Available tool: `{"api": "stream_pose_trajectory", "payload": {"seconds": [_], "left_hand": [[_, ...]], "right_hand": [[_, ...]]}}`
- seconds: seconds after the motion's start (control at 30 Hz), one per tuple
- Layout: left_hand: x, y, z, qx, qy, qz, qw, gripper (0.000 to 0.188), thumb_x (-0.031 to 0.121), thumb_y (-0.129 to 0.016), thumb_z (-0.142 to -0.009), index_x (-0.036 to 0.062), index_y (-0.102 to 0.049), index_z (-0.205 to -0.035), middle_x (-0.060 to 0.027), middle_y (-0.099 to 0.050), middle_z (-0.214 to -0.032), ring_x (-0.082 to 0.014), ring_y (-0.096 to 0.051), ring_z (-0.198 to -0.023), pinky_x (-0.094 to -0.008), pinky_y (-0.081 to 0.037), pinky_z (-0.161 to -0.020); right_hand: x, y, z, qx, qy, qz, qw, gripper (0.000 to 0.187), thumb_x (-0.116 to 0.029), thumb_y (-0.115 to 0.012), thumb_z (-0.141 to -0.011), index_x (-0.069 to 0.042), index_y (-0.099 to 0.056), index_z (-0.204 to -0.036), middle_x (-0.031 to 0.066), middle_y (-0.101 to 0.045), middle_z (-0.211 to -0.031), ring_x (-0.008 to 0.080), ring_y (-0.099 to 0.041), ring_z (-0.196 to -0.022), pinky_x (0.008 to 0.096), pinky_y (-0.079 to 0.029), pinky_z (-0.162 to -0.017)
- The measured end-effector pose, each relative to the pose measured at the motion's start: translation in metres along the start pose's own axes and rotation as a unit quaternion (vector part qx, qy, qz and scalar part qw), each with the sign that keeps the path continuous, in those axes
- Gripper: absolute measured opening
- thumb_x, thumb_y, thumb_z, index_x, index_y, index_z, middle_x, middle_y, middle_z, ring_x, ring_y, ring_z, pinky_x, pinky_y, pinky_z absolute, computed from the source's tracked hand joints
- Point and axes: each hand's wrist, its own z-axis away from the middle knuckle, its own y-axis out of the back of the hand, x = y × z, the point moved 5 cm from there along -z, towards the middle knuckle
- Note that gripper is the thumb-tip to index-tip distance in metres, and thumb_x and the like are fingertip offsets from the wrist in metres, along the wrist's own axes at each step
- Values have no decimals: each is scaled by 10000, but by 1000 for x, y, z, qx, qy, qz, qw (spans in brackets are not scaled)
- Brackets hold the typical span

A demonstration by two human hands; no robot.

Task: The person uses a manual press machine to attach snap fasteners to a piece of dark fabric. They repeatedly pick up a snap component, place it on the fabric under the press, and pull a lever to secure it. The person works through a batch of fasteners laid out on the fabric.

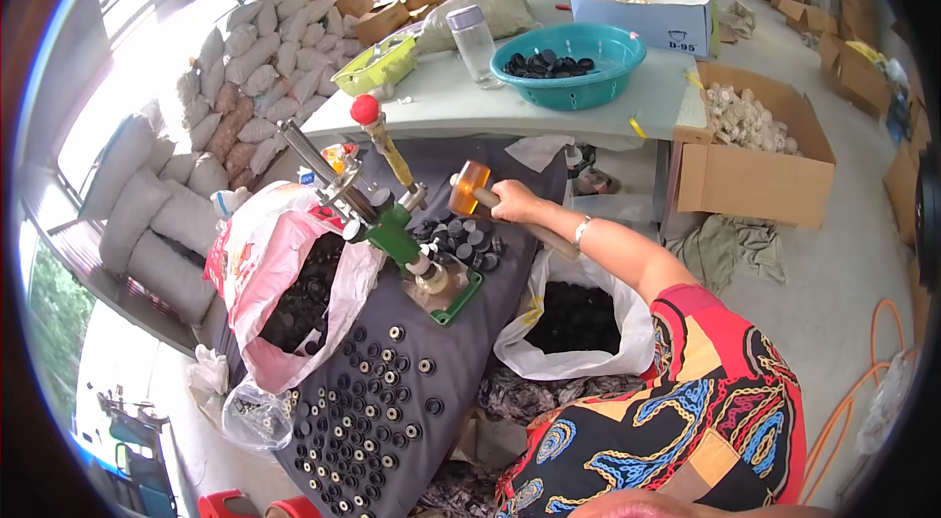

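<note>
Head view, and I'm gripping the mallet [469,197] in my right hand [515,201], fingers wrapped round the handle [554,242] close up by the head [472,182]. No sign of my left hand: it's lying out of sight, so I'm not able to tell what it's doing.

Where's the mallet sitting? It's hanging to the right of the green press [395,239], just on the far side of the loose black caps [461,242], over the right part of the dark cloth [456,342].

Now for the feel: I'm guessing most of the weight is sitting in the head, so this high grip should be giving me short, steady control. Sliding my hand toward the handle's near end would probably be making it head-heavy. I'm judging it stiff throughout, hardly fragile; the bare handle should be offering decent friction, while the smooth head is looking the slicker place to hold.

And the looks! The head is glowing amber, seemingly see-through, blocky, with a paler face showing on the left. The handle is looking like plain brown wood, running right and nearward, its tail end poking out beside my bracelet [582,229].
</note>
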Motion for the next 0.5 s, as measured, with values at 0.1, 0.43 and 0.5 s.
{"api": "stream_pose_trajectory", "payload": {"seconds": [0.1, 0.43, 0.5], "left_hand": [[26, 31, 21, -56, 67, -18, 996, 342, 152, -504, -800, 32, -728, -1029, -213, -719, -963, -401, -684, -873, -484, -534, -793], [17, 16, 6, -107, 108, -61, 986, 398, 125, -426, -887, 45, -682, -1181, -195, -685, -1161, -379, -645, -1048, -455, -487, -900], [17, 18, 3, -115, 114, -72, 984, 409, 132, -427, -882, 65, -684, -1193, -166, -684, -1188, -362, -642, -1076, -449, -486, -913]], "right_hand": [[18, -12, 6, -33, 13, 21, 999, 294, -191, -659, -628, 18, -694, -832, 266, -678, -862, 416, -671, -844, 479, -528, -750], [-37, -10, -19, 38, 229, 138, 963, 310, -271, -608, -833, -40, -721, -1006, 188, -661, -1003, 361, -622, -1021, 458, -507, -897], [-61, -28, -21, -23, 299, 29, 954, 340, -340, -621, -878, -62, -723, -1045, 167, -665, -1097, 345, -620, -1042, 435, -474, -950]]}}
